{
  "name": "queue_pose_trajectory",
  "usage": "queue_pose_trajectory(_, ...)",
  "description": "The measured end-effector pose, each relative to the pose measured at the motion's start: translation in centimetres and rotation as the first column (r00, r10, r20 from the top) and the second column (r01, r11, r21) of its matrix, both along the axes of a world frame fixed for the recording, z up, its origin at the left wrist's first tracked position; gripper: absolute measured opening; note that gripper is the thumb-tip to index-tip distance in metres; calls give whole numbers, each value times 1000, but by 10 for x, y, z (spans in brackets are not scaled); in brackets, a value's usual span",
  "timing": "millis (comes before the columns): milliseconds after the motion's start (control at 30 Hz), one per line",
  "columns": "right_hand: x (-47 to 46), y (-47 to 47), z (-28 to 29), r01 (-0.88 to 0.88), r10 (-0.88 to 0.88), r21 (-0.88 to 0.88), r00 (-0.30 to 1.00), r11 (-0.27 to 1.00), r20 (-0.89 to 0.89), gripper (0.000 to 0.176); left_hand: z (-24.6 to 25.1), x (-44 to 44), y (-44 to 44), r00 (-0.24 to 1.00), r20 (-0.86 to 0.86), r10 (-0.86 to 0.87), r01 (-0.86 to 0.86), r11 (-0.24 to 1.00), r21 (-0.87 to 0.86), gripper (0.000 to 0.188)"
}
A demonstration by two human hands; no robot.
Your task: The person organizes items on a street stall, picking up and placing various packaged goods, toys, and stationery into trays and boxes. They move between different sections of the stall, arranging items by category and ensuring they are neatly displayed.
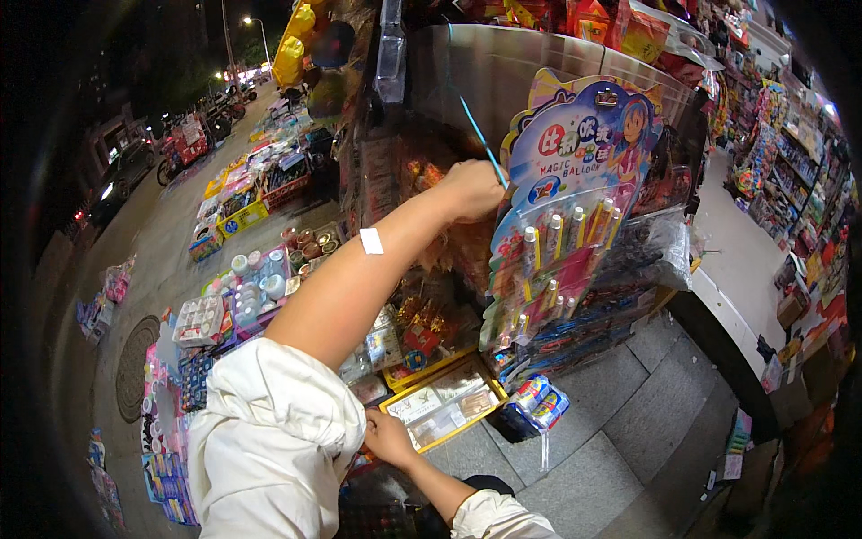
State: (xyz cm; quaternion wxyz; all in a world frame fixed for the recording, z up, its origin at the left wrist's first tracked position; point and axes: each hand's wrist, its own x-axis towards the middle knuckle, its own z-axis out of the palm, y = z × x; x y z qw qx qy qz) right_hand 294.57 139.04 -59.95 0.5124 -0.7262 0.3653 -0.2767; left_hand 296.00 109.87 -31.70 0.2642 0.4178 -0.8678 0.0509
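Note:
My left hand is raised with its fingers closed where a thin light-blue cord meets the edge of a large printed display card. Small tubes with pale caps sit in rows on this card, behind clear plastic. Part of the grip is hidden, but the cord runs into my fingers. Low down, my right hand is curled beside a yellow-edged tray of flat packets. My left sleeve is close to its fingertips, so I cannot tell what it holds.
Blue-wrapped packages stand on the grey paving. Bins of small goods line the left, along a street with a manhole cover and parked vehicles. A white counter and crowded shelves are at right.

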Motion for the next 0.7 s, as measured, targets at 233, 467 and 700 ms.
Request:
queue_pose_trajectory(233,2,2,-4,48,-44,-70,998,996,55,28,12,-2,22,882,430,195,-202,979,-30,35)
queue_pose_trajectory(467,8,5,-16,7,-14,112,998,994,65,29,-43,21,46,996,74,-41,79,767,-637,30)
queue_pose_trajectory(700,-3,-18,-18,81,-82,147,997,986,7,28,-148,81,191,972,-232,32,-23,999,41,39)
